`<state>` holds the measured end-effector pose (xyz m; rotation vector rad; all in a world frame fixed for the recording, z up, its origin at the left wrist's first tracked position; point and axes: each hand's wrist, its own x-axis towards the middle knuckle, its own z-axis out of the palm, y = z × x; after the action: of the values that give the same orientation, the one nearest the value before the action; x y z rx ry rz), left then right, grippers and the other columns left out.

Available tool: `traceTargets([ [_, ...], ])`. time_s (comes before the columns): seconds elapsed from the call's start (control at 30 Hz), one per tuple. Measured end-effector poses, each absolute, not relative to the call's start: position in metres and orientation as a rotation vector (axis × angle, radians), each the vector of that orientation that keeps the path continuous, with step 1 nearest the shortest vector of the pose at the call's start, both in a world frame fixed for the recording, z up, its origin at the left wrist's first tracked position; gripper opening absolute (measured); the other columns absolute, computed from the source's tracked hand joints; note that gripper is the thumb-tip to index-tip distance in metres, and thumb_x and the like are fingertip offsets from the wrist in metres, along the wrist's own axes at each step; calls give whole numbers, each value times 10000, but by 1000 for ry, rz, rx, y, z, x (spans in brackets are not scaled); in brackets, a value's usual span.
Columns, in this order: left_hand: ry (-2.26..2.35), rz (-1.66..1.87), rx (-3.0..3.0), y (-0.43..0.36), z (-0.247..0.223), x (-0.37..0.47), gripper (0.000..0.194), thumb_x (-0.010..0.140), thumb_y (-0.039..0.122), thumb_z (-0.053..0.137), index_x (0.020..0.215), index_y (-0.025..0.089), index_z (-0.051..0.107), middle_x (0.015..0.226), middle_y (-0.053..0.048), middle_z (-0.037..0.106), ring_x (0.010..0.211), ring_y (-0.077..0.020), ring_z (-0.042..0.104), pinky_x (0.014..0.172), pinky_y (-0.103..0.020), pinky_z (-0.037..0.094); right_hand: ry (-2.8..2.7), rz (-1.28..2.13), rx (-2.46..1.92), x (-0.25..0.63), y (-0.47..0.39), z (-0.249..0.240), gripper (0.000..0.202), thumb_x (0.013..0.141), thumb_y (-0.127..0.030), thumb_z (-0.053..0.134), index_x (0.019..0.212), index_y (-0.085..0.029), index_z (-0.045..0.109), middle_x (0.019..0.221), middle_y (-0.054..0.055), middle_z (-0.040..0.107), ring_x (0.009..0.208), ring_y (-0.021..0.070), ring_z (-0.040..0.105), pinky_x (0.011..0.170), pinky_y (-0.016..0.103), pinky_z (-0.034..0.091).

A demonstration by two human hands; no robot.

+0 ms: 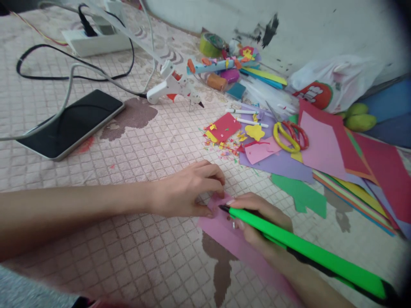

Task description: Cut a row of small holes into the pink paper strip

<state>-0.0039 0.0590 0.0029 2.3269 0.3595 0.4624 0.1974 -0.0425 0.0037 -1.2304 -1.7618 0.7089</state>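
Note:
A strip of pinkish-purple paper [221, 231] lies slantwise on the checked cloth. My left hand [189, 188] is closed over its upper end, with thumb and curled fingers gripping it against the surface. In my right hand [266, 218] is a green pen [308, 246] with a black tip, which points at the paper close to my left fingertips. The pen's long body slants down to the lower right, in front of my right forearm. My right fingers partly hide the paper, and I cannot tell whether the tip touches it.
A phone [73, 124], a white glue gun [173, 85] and a power strip [96, 42] with cables are at left and back. Scissors [290, 137], paper scraps [221, 128], coloured sheets [327, 141], a plastic bag [340, 81] and green fruits [358, 116] crowd the right.

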Motion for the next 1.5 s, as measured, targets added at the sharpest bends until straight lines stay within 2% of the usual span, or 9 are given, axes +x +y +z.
traceTargets([
  [0.17,349,451,2294,59,6,-5,291,804,169,705,1086,186,639,1163,-87,581,1091,-219,520,989,-370,418,-1591,720,-1265,200,-44,16,281,769,-33,547,917,-236,672,766,-25,674,478,82,609,439,206,510],
  [0.43,491,481,2301,50,2,2,461,703,240,806,1114,154,614,1213,-112,531,1101,-266,497,945,-404,442,-1415,852,-1255,214,-54,4,180,849,-128,583,969,-239,659,844,8,652,541,102,600,472,243,499],
  [0.67,583,412,2259,48,11,7,416,615,255,865,920,149,603,1092,-87,534,1019,-247,489,877,-372,446,-1362,888,-1288,222,-58,-2,185,863,-165,590,1016,-244,657,931,36,659,603,117,612,509,252,527],
  [0.83,562,346,2266,50,17,7,140,820,192,694,882,150,576,863,-19,592,834,-165,546,812,-317,426,-1331,879,-1283,218,-56,1,160,855,-198,597,990,-246,669,879,28,667,582,118,599,477,247,499],
  [0.9,561,364,2284,50,15,8,74,863,153,628,925,149,588,895,-26,600,845,-156,553,815,-304,422,-1330,874,-1279,218,-55,2,160,857,-199,597,988,-249,674,865,27,662,589,119,599,473,241,495],
  [1.03,601,377,2314,49,11,10,187,815,187,701,980,146,623,1027,-68,575,939,-193,544,838,-324,418,-1368,888,-1293,220,-56,4,172,871,-177,593,998,-263,669,905,22,658,595,111,603,491,237,513],
  [1.2,613,364,2317,49,11,12,107,760,133,731,770,152,626,943,-33,584,900,-174,541,824,-306,416,-1394,876,-1297,223,-57,5,178,880,-175,590,1014,-268,663,910,20,654,602,108,605,523,241,525],
  [1.4,623,375,2297,49,10,11,168,811,163,700,963,140,632,1030,-67,574,922,-177,553,837,-321,433,-1321,816,-1314,226,-58,8,149,863,-221,620,990,-269,681,921,43,676,583,128,611,486,271,522],
  [1.5,638,375,2299,49,9,12,171,775,146,726,921,138,638,1014,-67,568,908,-181,551,827,-327,434,-1298,779,-1338,226,-56,10,143,848,-250,638,979,-267,690,914,55,682,577,142,618,462,283,516],
])
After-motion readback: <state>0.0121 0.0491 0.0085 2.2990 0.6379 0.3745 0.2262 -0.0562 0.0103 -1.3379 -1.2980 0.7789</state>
